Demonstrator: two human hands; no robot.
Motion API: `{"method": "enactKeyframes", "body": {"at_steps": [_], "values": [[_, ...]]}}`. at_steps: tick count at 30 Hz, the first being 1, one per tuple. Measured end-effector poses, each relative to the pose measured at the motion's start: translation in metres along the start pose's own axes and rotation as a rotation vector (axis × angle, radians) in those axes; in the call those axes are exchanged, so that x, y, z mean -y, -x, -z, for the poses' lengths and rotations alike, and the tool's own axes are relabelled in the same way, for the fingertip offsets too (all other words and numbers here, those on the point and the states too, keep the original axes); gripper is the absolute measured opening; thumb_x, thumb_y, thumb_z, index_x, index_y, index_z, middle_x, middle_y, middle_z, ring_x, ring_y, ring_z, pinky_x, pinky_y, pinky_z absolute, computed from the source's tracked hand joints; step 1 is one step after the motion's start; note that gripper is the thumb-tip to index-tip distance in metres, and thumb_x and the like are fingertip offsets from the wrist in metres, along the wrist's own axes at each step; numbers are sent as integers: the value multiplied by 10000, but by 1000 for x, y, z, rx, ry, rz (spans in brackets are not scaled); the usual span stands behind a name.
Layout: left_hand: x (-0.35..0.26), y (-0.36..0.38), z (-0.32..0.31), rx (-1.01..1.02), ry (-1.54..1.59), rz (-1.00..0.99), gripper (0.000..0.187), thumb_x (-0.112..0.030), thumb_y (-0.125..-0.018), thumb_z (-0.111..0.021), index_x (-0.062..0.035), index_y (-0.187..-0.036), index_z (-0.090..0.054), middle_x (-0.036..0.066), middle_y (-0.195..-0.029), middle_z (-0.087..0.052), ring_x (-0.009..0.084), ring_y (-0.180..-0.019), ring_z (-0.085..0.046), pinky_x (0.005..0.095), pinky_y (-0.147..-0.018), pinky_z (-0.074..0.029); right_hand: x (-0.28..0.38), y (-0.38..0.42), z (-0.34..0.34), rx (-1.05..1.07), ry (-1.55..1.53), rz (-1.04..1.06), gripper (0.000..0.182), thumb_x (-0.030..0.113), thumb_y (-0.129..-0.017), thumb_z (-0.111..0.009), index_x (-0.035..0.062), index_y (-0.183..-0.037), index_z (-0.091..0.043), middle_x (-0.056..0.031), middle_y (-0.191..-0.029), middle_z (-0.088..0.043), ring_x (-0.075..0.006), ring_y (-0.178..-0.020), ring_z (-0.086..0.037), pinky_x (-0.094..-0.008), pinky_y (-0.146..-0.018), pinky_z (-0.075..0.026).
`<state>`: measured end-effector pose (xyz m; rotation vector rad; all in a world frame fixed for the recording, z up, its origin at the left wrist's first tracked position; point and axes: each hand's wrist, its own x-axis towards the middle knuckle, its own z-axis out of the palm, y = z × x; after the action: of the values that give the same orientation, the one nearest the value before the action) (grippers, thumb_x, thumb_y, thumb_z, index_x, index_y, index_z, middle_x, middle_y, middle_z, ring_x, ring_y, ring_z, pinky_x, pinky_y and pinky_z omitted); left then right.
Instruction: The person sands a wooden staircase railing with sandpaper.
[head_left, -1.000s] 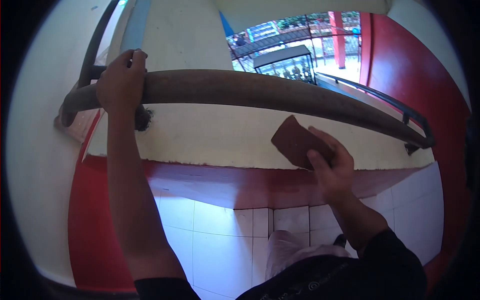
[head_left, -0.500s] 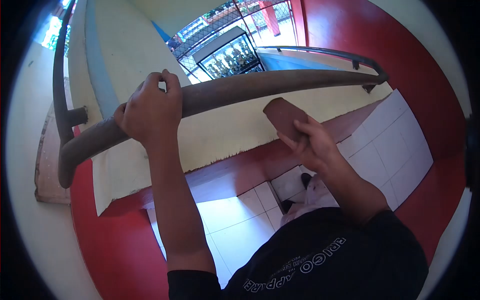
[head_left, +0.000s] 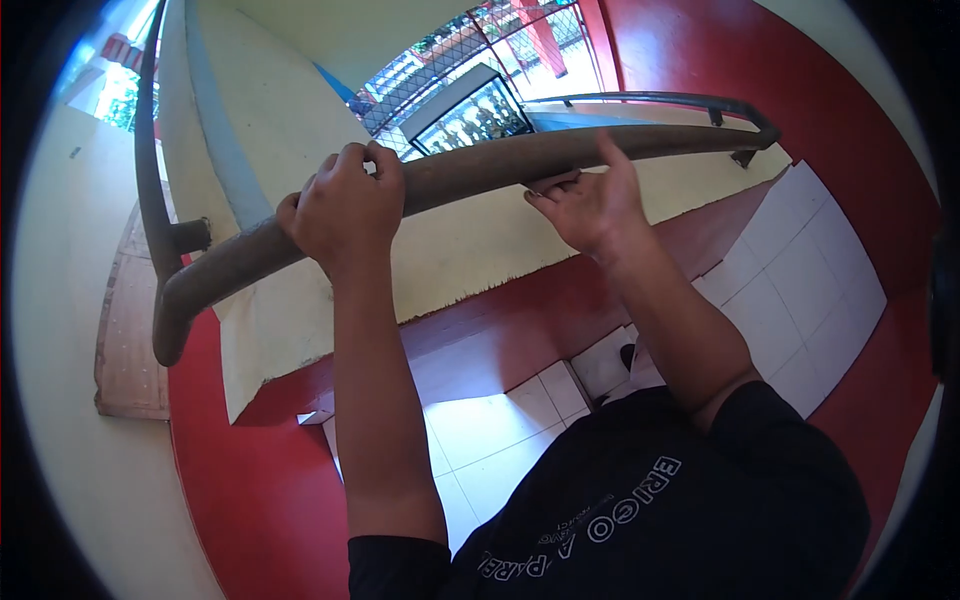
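My left hand [head_left: 350, 208] is wrapped over the top of a thick brown handrail [head_left: 490, 165], its fingers closed round it near the bent left end. Farther right along the same rail, my right hand [head_left: 597, 208] is underneath, palm up, thumb raised at the near side. Between its fingers and the rail's underside shows the edge of a reddish-brown piece of sandpaper [head_left: 553, 182]. Most of that sheet is hidden by the rail and the fingers.
Below the rail runs a cream half-wall [head_left: 440, 255] with a rough lower edge. White floor tiles [head_left: 480, 440] lie beneath. A second railing [head_left: 148, 130] rises at left, and a glass display cabinet [head_left: 470, 115] stands behind. Red walls [head_left: 830, 140] flank the stairwell.
My right hand has raised the sandpaper from in front of the half-wall to the rail's underside. My left hand stays on the rail. The view has shifted slightly.
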<state>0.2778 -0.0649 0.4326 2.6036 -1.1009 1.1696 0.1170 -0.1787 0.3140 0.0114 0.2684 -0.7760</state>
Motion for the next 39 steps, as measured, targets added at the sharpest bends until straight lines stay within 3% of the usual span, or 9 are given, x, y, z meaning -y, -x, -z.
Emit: {"method": "enactKeyframes", "body": {"at_steps": [6,12,17,18,23,27,33,37,39], "values": [[5,2,-10,-170,61,-74,300,-360,-920,-539,-170,-848,-760,-3,-855,-748,207,-788,-718,446,-926,-424,0,17,-8,14,-8,-9,895,547,-1005,-476,-144,-1491,-179,-272,-1561,-256,-399,-1483,-257,-511,-1250,-142],[2,1,-1,-21,49,-14,329,-401,-942,-511,-204,-940,-775,-13,-930,-760,204,-854,-717,429,-991,-406,-18,-28,7,-96,-96,45,526,322,-1071,-427,-33,-1454,-368,-201,-1456,-450,-324,-1346,-460,-495,-1173,-343],[2,2,-3,-67,16,-25,317,-393,-940,-518,-204,-933,-773,-18,-910,-759,195,-848,-716,425,-976,-408,-17,17,34,-84,310,151,415,143,-1082,-349,-40,-1452,-389,-191,-1438,-490,-315,-1318,-511,-439,-1153,-390],[1,1,-4,-74,13,-26,314,-392,-939,-521,-203,-931,-773,-19,-904,-759,193,-844,-715,423,-971,-409,-17,31,36,-111,399,204,406,123,-1079,-342,-15,-1455,-411,-172,-1431,-508,-305,-1295,-536,-428,-1139,-401],[-3,2,-7,-85,28,-8,305,-400,-933,-540,-199,-927,-770,-23,-895,-759,194,-831,-711,415,-955,-412,-31,11,78,219,1431,1185,480,44,-1022,-375,-6,-1499,-401,-215,-1555,-400,-418,-1415,-411,-526,-1161,-335],[2,1,-17,-178,9,-53,245,-367,-904,-587,-199,-857,-760,-27,-858,-751,178,-786,-708,421,-911,-422,-53,-22,78,390,1976,1385,523,35,-986,-407,-12,-1507,-397,-229,-1592,-340,-448,-1458,-338,-576,-1181,-265],[-1,1,-16,-159,-17,-56,241,-364,-906,-589,-197,-864,-758,-33,-838,-749,184,-740,-696,414,-898,-418,-31,-11,83,137,2148,1065,805,489,-982,-525,-5,-1562,-264,-216,-1658,-173,-412,-1536,-149,-656,-1182,-148],[-2,2,-17,-169,-14,-51,247,-363,-908,-587,-191,-881,-763,-33,-822,-747,191,-734,-697,415,-894,-417,-63,-10,75,344,2167,1016,1154,813,-860,-445,-1,-1596,-86,-238,-1671,-21,-370,-1559,4,-658,-1191,8],[-1,1,-18,-180,-30,-66,251,-362,-910,-585,-189,-890,-765,-33,-817,-747,191,-737,-698,411,-890,-416,-51,-9,77,337,2322,1081,1210,813,-830,-495,-43,-1580,-85,-292,-1652,-8,-403,-1553,2,-677,-1178,12]]}}
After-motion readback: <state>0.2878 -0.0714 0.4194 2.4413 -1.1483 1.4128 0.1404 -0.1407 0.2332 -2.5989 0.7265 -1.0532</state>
